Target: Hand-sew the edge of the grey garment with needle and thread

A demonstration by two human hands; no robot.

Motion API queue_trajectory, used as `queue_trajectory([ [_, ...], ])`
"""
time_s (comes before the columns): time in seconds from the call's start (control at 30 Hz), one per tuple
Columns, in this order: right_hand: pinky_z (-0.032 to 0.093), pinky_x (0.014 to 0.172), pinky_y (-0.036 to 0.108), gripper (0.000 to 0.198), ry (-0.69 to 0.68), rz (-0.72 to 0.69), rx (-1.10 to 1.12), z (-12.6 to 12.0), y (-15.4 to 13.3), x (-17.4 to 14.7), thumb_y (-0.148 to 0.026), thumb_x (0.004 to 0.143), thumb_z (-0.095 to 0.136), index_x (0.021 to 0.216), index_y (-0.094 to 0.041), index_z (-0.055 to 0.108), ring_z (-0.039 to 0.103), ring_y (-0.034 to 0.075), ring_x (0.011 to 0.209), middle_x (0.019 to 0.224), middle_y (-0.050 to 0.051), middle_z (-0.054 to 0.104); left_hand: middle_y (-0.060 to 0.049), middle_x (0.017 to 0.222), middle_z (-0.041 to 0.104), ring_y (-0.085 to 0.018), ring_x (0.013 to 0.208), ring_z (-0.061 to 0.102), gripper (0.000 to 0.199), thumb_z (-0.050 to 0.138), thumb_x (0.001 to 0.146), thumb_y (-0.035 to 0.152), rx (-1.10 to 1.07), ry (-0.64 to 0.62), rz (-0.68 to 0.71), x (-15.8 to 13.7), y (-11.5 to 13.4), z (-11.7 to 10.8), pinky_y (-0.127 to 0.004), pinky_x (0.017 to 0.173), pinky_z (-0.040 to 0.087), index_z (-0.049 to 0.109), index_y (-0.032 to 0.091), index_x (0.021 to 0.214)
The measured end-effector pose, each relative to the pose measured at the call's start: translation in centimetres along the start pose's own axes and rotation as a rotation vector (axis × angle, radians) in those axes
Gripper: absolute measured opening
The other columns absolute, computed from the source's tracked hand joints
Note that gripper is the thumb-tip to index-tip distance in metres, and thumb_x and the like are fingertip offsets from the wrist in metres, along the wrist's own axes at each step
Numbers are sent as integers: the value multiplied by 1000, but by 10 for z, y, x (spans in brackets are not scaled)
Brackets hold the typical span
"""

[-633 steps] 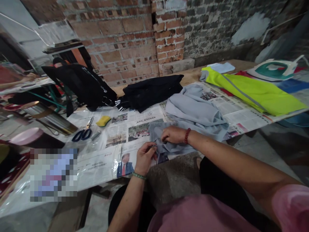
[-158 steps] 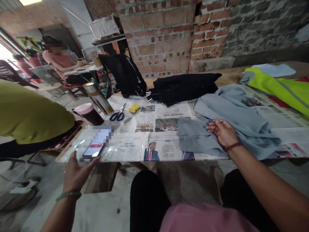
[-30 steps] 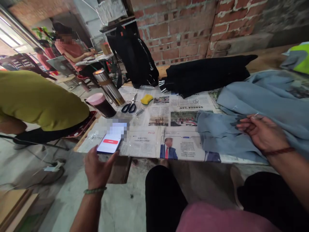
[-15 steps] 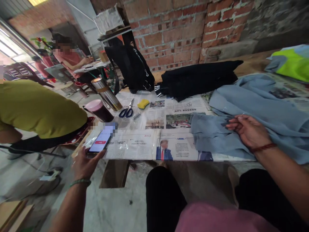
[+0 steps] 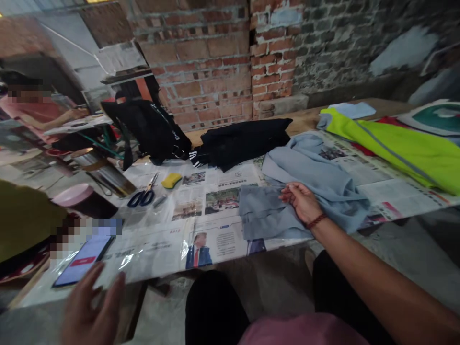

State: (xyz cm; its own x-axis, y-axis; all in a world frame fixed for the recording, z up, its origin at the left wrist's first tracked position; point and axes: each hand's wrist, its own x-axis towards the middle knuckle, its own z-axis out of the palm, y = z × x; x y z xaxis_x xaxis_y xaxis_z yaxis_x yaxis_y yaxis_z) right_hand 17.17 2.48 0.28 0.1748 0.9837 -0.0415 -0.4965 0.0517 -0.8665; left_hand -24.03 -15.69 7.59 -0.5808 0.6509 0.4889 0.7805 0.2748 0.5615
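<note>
Head view: left hand (image 5: 91, 306) just opened from its grip on the slim, rectangular phone with a lit screen (image 5: 81, 263), so only the right hand (image 5: 302, 203) works the soft, light-grey cloth garment (image 5: 316, 167).
Left fingers blurred, spread, nothing seen between them; contact with the phone can't be told. Right fingers curled close over the garment; what they pinch, can't tell. Garment rumpled, flatter near the wooden desk's (image 5: 305, 123) front edge, on newspaper (image 5: 154, 249) under glossy plastic.
</note>
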Motion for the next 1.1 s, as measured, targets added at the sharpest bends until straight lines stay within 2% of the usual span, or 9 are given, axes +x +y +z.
queue_trajectory([
  [0.1,44,47,23,27,-35,-25,16,7,-16,-6,-36,62,68,75,-17,53,61,13,52,63,-2,62,-1,123,52,-21,88,60,45,54,71,50,-253,-311,89,-32,63,33,-32,68,52,55,29,110],
  [0.2,45,50,24,24,-71,-78,14,13,-41,-14,-36,66,66,76,-18,53,61,13,55,65,-2,61,-5,119,55,-20,89,59,41,55,73,44,-364,-560,228,-49,117,75,-32,77,50,58,24,109],
  [0.33,46,55,26,21,-154,-122,-3,18,-76,-26,-35,69,63,78,-18,53,62,13,59,69,-2,62,-8,113,58,-20,88,58,48,58,70,37,-453,-777,234,-60,154,124,-27,62,50,52,22,115],
  [0.43,47,56,26,21,-203,-142,2,20,-93,-34,-35,71,62,79,-18,54,62,14,59,70,-2,61,-7,103,62,-15,71,58,54,61,65,32,-499,-839,182,-66,162,143,-25,57,48,49,19,117],
  [0.5,47,56,27,21,-220,-153,12,21,-99,-38,-35,71,62,79,-18,55,63,14,59,70,-2,61,-2,84,64,-12,59,53,46,60,63,30,-495,-836,175,-70,162,147,-24,55,45,56,20,108],
  [0.63,47,55,25,24,-222,-97,36,17,-99,-39,-36,68,65,78,-17,55,62,14,58,69,-1,62,6,52,46,-9,47,42,30,59,64,34,-613,-878,36,-74,163,144,-20,46,34,63,16,87],
  [0.73,46,52,24,25,-152,-36,90,6,-89,-33,-35,65,68,77,-17,54,62,13,56,66,-1,62,8,46,40,-7,42,35,30,61,63,37,-670,-940,-62,-74,166,140,-19,43,28,62,15,83],
  [0.9,47,50,22,20,-52,25,138,-11,-79,-27,-28,66,68,74,-17,53,61,11,52,64,-1,63,8,46,39,-7,41,34,31,62,64,40,-704,-943,-76,-75,167,138,-19,41,27,63,15,80],
  [1.1,49,53,25,19,-174,35,126,-1,-87,-33,-28,67,67,76,-17,54,63,14,57,65,0,63,3,59,55,-9,51,45,25,64,62,32,-696,-887,66,-80,158,138,-20,49,37,66,16,81],
])
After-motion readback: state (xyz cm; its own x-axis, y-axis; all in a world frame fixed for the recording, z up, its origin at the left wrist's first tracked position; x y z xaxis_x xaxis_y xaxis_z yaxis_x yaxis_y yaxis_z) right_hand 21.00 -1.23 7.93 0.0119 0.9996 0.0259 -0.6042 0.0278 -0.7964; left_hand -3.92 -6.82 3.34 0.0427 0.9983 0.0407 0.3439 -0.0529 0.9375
